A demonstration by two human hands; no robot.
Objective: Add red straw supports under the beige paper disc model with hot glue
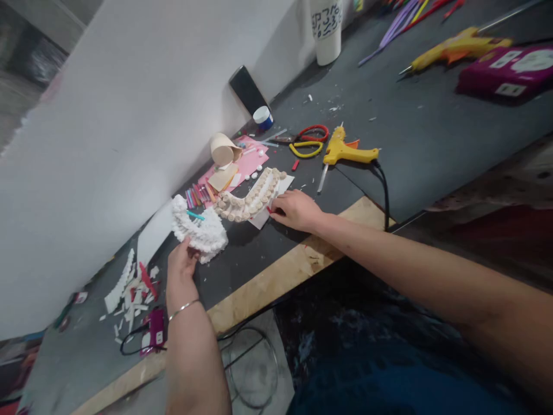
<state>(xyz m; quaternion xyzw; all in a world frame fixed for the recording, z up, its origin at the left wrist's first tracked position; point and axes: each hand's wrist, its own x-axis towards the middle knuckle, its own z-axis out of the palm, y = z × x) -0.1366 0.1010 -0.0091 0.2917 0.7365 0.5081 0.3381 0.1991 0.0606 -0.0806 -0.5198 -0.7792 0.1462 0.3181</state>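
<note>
Pinching the white ruffled curved piece (201,230) on the dark bench (389,132), the left grip (181,262) holds its edge, while the right grip (296,210), fingers curled, nips a small red strip (269,210) beside the beige rosette arc (250,199).

Two glue guns (348,152) (458,49), two curved frilled pieces (201,231) (253,199), one cup (327,31), one pair of scissors (307,141), two hands (181,262) (296,210).

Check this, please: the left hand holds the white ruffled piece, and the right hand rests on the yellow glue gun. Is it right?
Not quite. In the head view the left hand does hold the white ruffled piece, but the right hand rests beside the beige curved piece, not on the yellow glue gun, which lies apart.
</note>
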